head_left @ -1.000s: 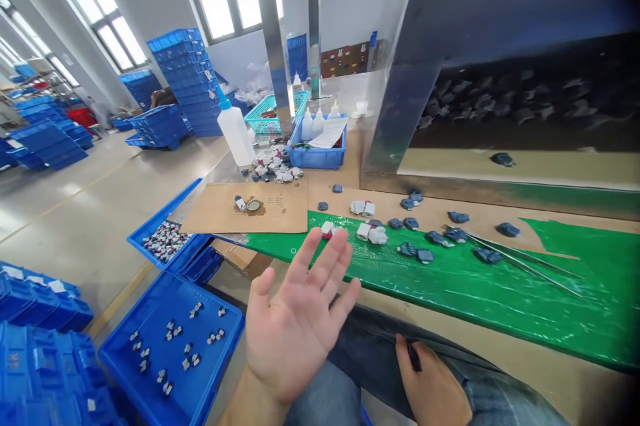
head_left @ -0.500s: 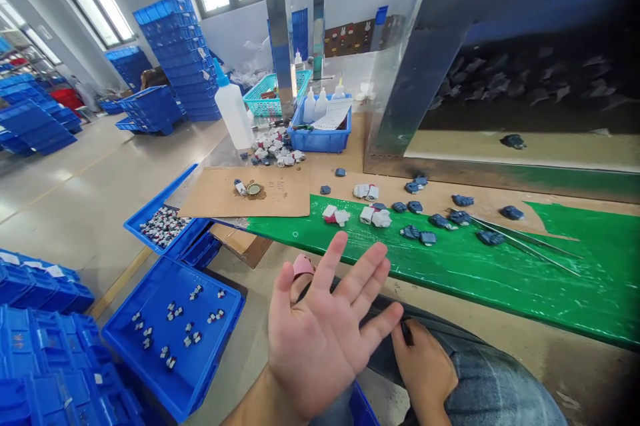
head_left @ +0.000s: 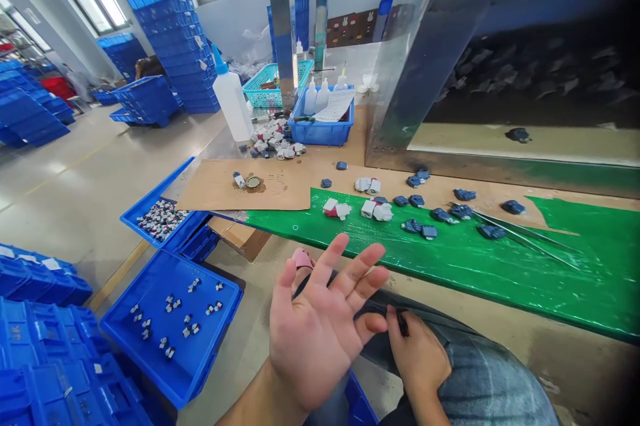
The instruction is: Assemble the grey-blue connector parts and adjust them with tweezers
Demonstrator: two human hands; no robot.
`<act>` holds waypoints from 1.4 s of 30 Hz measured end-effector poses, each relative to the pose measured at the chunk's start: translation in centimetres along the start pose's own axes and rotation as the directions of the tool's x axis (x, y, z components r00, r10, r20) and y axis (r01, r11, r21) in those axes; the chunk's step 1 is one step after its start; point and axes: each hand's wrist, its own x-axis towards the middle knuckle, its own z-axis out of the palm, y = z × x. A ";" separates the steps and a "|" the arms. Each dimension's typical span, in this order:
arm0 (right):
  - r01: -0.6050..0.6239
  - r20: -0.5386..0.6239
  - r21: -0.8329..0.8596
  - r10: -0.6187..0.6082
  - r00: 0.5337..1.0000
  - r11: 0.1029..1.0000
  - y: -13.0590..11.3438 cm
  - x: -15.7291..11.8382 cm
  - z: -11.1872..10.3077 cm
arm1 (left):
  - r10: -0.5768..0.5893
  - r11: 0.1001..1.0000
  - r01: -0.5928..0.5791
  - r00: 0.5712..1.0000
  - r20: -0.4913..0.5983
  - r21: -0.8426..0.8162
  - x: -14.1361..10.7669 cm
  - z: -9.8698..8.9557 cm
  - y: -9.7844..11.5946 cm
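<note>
My left hand (head_left: 320,333) is raised in front of the bench with its palm towards me. Its fingers are spread and slightly bent, and nothing is in it. Over my thigh, my right hand (head_left: 423,353) is closed, with a small black object (head_left: 403,324) showing between thumb and fingers; its kind cannot be made out. Beyond my left hand, white and red figure parts (head_left: 337,209) and a second white group (head_left: 377,210) lie on the green bench cover (head_left: 350,249). Dark blue parts (head_left: 419,228) are scattered to their right, beside long metal tweezers (head_left: 530,241).
A cardboard sheet (head_left: 215,189) carries a small part and a round cap (head_left: 253,183). Behind it stand a white bottle (head_left: 233,106), a parts pile (head_left: 275,141) and a blue basket (head_left: 320,134). A metal-framed booth (head_left: 390,153) rises at right. Blue trays (head_left: 165,373) sit low left.
The fingers of my left hand have curled in, the little finger most. My right hand has shifted slightly left and up, still closed. The bench things have stayed put.
</note>
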 end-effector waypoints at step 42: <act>-0.493 0.590 0.801 -0.306 0.747 0.340 -8.8 -6.1 -14.6 | 0.065 0.398 -0.059 0.997 0.036 0.915 -4.1 -5.4 -1.7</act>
